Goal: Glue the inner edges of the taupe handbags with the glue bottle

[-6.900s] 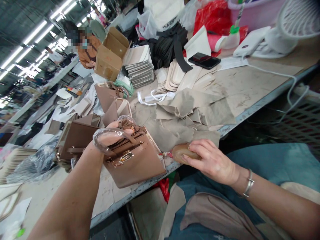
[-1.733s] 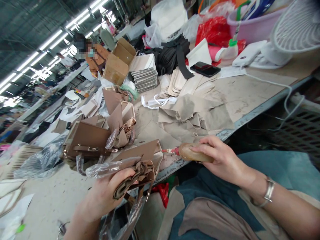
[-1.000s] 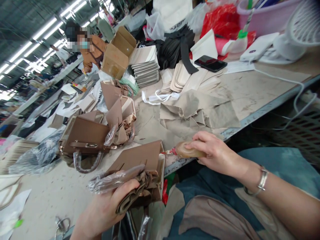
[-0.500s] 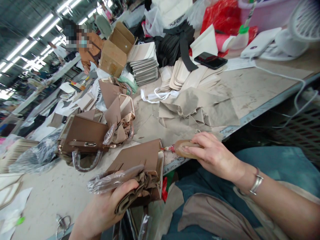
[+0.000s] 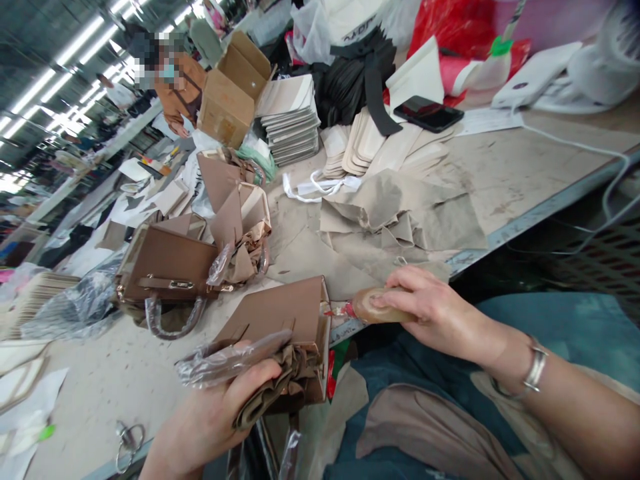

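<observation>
left hand (image 5: 215, 417) clenched around the bunched handles and plastic wrap of a tan leather handbag (image 5: 285, 320). the bag lies tipped at the near edge of the worn grey worktable (image 5: 500, 180), its top toward the person, probably held that way to keep the opening and hardware in reach. right hand (image 5: 435, 313) grips a flat, rounded tan tool, wood or rubber by the look (image 5: 373, 308), fingers curled over its top, pressing it on the table edge just beside the bag's side; a scrap of red shows between them.

a second tan handbag (image 5: 165, 267) lies on its side farther left, handle wrapped in clear film. an open brown cardboard box (image 5: 233, 100) sits at the back, contents hidden from this angle. beside it a stack of pale flat panels (image 5: 290, 120). crumpled grey-brown paper sheets (image 5: 400, 213) are spread mid-table, likely stuffing. a black phone (image 5: 434, 113) lies flat beyond. a co-worker in an orange top (image 5: 177, 87) stands behind the box.
</observation>
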Motion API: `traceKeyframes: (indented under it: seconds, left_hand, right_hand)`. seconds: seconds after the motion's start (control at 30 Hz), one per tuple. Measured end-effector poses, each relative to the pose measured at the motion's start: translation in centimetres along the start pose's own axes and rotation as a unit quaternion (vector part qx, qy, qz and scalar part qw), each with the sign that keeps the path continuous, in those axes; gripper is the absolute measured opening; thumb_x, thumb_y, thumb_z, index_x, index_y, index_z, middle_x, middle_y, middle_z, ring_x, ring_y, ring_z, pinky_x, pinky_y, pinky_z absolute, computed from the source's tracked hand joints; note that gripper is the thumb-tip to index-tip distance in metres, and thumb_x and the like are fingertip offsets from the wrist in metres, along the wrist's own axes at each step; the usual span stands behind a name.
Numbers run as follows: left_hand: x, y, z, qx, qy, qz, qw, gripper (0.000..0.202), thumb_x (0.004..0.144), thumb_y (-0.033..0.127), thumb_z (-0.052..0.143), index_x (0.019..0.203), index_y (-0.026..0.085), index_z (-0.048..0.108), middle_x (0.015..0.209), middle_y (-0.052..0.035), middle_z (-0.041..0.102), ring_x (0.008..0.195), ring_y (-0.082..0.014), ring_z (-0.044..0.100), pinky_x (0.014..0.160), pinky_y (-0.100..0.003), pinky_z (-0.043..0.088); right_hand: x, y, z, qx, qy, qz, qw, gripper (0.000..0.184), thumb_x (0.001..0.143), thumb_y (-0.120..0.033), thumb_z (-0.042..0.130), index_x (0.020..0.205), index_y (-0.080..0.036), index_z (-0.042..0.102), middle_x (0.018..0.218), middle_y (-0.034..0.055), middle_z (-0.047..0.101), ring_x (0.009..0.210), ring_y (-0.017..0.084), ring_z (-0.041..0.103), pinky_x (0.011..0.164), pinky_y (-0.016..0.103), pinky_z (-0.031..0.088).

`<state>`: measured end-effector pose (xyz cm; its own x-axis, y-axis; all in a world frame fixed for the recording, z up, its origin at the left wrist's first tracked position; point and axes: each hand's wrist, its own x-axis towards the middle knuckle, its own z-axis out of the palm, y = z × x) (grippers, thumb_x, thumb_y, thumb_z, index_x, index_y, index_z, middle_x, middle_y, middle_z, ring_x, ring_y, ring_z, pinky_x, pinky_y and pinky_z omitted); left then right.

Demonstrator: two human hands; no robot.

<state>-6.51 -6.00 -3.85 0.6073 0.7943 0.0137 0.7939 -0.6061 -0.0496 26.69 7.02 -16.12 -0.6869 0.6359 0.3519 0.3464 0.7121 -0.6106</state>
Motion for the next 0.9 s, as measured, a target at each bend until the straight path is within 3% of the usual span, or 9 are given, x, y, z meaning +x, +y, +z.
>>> traceKeyframes:
  seconds: [0.4, 0.57, 0.77, 0.9]
  left_hand:
    - [-0.06, 0.03, 0.01, 0.007, -0.01, 0.007, 1.0, 0.031, 0.081, 0.012, 0.051, 0.111, 0.02, 0.055, 0.11, -0.0113, 0.069, 0.102, -0.0228, 0.065, 0.083, -0.031, 0.052]
    - [-0.14, 0.1, 0.09, -0.001, -0.015, -0.003, 1.0, 0.032, 0.081, 0.013, 0.053, 0.112, 0.022, 0.056, 0.108, -0.0082, 0.07, 0.099, -0.0208, 0.066, 0.085, -0.029, 0.052]
    - [0.16, 0.22, -0.12, -0.002, -0.025, 0.0, 1.0, 0.032, 0.08, 0.012, 0.051, 0.11, 0.021, 0.057, 0.119, -0.0099, 0.067, 0.107, -0.0227, 0.063, 0.087, -0.031, 0.051]
    - [0.68, 0.38, -0.45, -0.011, -0.014, 0.002, 1.0, 0.031, 0.08, 0.01, 0.05, 0.109, 0.022, 0.057, 0.117, -0.0091, 0.068, 0.1, -0.0204, 0.066, 0.083, -0.029, 0.052]
  right_hand:
    - [-0.22, -0.13, 0.02, -0.023, 0.013, 0.001, 1.0, 0.047, 0.069, 0.004, 0.053, 0.105, -0.023, 0.063, 0.1, 0.0053, 0.052, 0.092, 0.021, 0.05, 0.082, 0.036, 0.039]
    - [-0.34, -0.2, 0.17, -0.049, 0.012, 0.009, 0.999, 0.046, 0.07, 0.003, 0.055, 0.106, -0.024, 0.063, 0.098, 0.0052, 0.052, 0.093, 0.023, 0.05, 0.081, 0.038, 0.038]
    - [-0.47, -0.36, -0.01, 0.031, 0.02, 0.013, 0.999, 0.05, 0.064, 0.005, 0.052, 0.104, -0.024, 0.062, 0.097, 0.004, 0.053, 0.089, 0.019, 0.052, 0.079, 0.033, 0.04]
    - [-0.69, -0.33, -0.07, 0.048, 0.029, 0.011, 0.998, 0.054, 0.063, 0.005, 0.051, 0.107, -0.025, 0.062, 0.095, 0.0032, 0.054, 0.087, 0.018, 0.053, 0.076, 0.031, 0.041]
